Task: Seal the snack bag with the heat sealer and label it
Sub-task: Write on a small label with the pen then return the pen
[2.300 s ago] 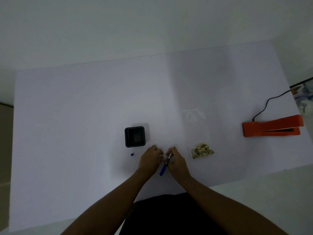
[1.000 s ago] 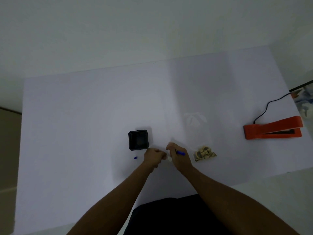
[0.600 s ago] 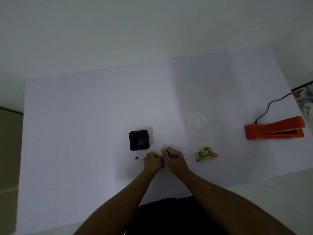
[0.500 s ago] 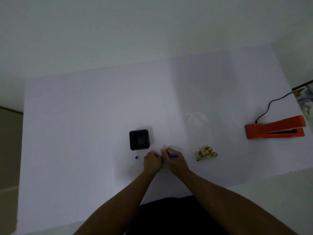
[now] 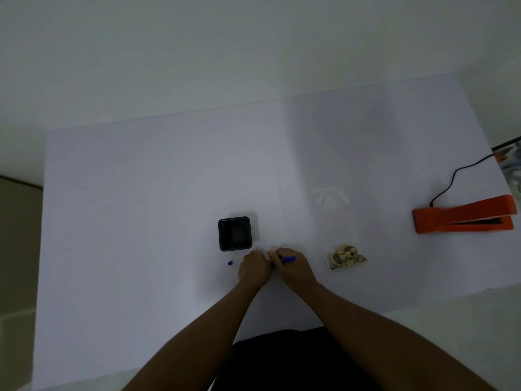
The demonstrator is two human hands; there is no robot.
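Note:
My right hand grips a blue pen whose blue end points right. My left hand is closed right beside it, fingertips touching the right hand's; it pinches a small white label that is almost hidden between the hands. The clear snack bag lies flat to the right of my hands, with a clump of snacks at its near end. An orange heat sealer sits at the far right, jaw slightly ajar, its black cord running off the table.
A black square box stands just beyond my left hand. The pen's blue cap lies on the white table left of that hand. The table's near edge runs close under my forearms.
The pen has swung in my right hand from pointing toward me to pointing right. Both hands stay together by the black box, with only small shifts.

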